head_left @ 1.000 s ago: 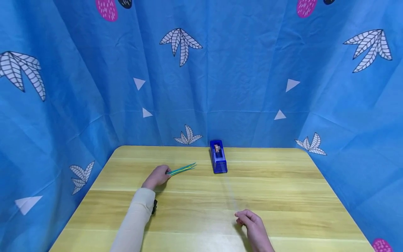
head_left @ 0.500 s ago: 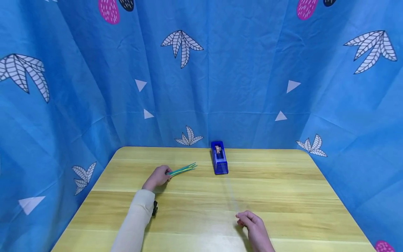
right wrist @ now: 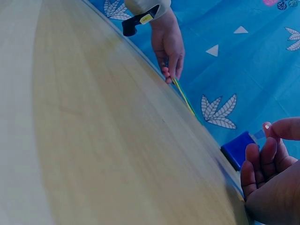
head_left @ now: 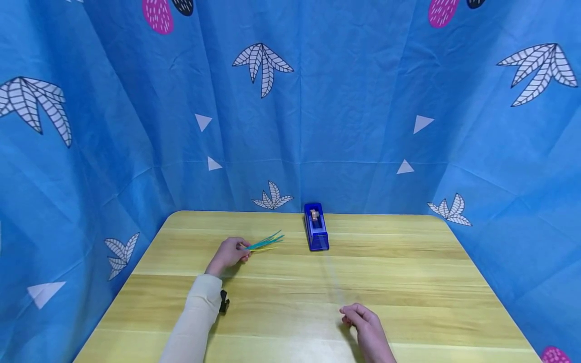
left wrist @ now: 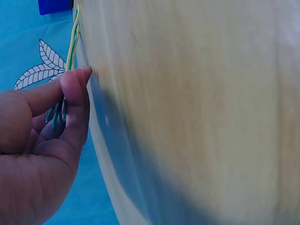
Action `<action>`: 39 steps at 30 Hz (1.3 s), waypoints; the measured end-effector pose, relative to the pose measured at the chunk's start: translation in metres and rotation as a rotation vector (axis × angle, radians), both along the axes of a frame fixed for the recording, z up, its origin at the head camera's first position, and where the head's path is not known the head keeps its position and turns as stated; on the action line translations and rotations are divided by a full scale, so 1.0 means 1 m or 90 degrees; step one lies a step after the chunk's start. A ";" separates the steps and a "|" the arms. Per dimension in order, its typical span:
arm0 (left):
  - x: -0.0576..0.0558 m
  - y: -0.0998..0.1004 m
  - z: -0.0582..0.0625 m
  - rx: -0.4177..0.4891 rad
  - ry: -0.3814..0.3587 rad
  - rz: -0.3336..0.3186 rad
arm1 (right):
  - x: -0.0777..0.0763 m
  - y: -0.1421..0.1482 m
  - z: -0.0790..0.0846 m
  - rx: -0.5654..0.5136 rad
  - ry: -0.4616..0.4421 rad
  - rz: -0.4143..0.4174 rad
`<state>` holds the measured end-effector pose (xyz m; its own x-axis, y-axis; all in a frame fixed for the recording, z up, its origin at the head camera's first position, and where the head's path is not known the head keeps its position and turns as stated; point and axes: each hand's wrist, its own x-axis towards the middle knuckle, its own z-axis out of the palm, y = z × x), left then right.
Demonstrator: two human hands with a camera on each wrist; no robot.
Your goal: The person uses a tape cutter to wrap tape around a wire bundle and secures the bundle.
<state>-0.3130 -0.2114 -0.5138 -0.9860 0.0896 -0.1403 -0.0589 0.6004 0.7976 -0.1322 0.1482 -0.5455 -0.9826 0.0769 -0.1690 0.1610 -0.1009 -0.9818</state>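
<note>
Thumb and fingers of my left hand [head_left: 229, 254] pinch a bundle of thin, wire-like green and yellow strands [head_left: 267, 242], low over the table's left half. The strands fan out to the right; in the left wrist view their short green ends [left wrist: 56, 118] stick out behind the fingers. At the back middle stands a blue tape dispenser [head_left: 316, 227] with a small roll in it. A strip of clear tape [head_left: 333, 277] runs from it toward the front, its end pinched between thumb and forefinger of my right hand [head_left: 366, 327].
The wooden table [head_left: 408, 282] has rounded back corners. Behind and along both sides hangs a blue patterned curtain [head_left: 354, 101], close to the dispenser's back. A black device [head_left: 224, 302] sits on the left wrist, by the pale sleeve [head_left: 192, 312].
The strands have shifted between the left fingers and now spread wider apart, a yellow one lower than the green. My right hand and the tape strip stay nearly still.
</note>
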 end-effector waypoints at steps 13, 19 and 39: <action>-0.001 0.000 -0.005 0.053 0.052 0.048 | 0.000 -0.001 -0.001 -0.006 0.000 -0.006; 0.001 0.004 -0.004 0.096 0.042 0.057 | 0.000 -0.001 0.000 0.005 0.001 0.001; 0.019 0.030 -0.002 0.130 0.032 -0.038 | 0.001 -0.001 0.001 0.003 -0.007 0.001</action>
<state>-0.2939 -0.1811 -0.5161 -0.9834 0.1697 -0.0637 0.0151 0.4267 0.9043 -0.1314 0.1471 -0.5442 -0.9807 0.0769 -0.1798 0.1723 -0.0960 -0.9804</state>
